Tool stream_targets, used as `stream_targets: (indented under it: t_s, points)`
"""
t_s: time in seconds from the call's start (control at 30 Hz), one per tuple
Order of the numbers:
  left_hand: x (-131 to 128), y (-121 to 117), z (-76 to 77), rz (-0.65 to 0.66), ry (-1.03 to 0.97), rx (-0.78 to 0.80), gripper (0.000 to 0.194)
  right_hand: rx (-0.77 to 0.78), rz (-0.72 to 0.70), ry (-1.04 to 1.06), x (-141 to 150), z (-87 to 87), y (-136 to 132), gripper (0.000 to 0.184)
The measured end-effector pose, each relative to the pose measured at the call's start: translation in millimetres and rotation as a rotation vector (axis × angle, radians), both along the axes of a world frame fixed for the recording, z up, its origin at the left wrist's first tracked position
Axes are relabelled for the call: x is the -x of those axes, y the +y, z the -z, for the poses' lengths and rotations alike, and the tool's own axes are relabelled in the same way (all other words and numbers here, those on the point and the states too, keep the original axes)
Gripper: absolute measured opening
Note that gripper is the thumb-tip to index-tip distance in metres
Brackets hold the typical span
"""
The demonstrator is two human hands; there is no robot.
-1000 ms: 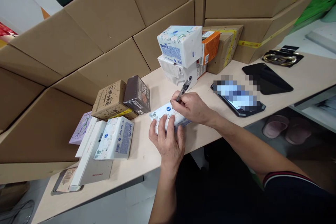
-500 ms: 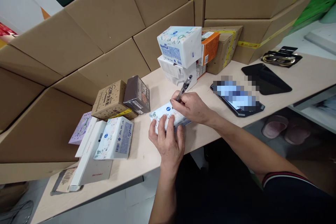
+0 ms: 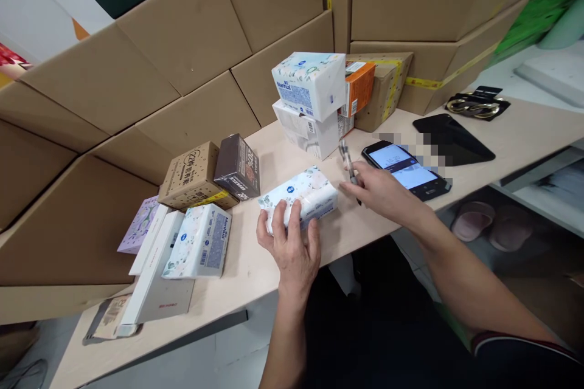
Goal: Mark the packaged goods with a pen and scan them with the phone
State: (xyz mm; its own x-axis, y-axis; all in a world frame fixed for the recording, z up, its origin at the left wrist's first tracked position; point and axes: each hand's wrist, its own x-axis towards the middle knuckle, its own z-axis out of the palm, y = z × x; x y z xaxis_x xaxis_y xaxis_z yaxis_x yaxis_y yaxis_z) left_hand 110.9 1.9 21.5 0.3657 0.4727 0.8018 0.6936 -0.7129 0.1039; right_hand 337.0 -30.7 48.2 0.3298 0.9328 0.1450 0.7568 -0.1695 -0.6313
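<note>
A pack of tissues [image 3: 314,185] in white, blue-flowered wrapping lies on the table in front of me. My left hand [image 3: 292,249] grips its near left part, fingers curved over the top and thumb against the near side. To the right of the pack, apart from it, my right hand [image 3: 378,188] is closed around a pen [image 3: 347,161]. The pen is slim, partly clear, and tilted, its upper end rising above my fingers. Just beyond that hand lies a phone [image 3: 401,164] with a lit screen, partly blurred out.
More tissue packs stand left [image 3: 198,240] and on a white box [image 3: 314,130] at the back. A brown box [image 3: 237,167], white cartons [image 3: 159,292], an orange box [image 3: 360,88], a black flat piece [image 3: 456,140] and gold rings [image 3: 477,106] share the table [image 3: 246,267]. Large cardboard boxes [image 3: 182,121] wall the back.
My right hand, with the pen, has moved off the tissue pack to the right, toward the phone. The pack's right end now shows. My left hand stays on the pack.
</note>
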Motion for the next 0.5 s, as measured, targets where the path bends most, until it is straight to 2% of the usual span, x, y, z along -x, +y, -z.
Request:
stream_targets:
  t_s: [0.07, 0.17, 0.27, 0.37, 0.5]
  points:
    - [3, -3, 0.0, 0.042, -0.064, -0.083, 0.039, 0.129, -0.025, -0.138, 3, 1.5, -1, 0.040]
    - [9, -12, 3.0, 0.164, -0.179, -0.211, 0.038, 0.264, 0.019, -0.280, 14, 2.3, 2, 0.040]
    - [15, -19, 7.4, 0.322, -0.207, -0.200, 0.041, 0.319, 0.059, -0.346, 23, 3.7, 4, 0.032]
    - [17, -21, 9.4, 0.399, -0.178, -0.161, 0.042, 0.228, 0.085, -0.369, 24, 7.9, -2, 0.037]
    - [14, -19, 7.6, 0.426, -0.170, -0.095, 0.039, 0.010, 0.333, -0.514, 10, 13.5, -29, 0.055]
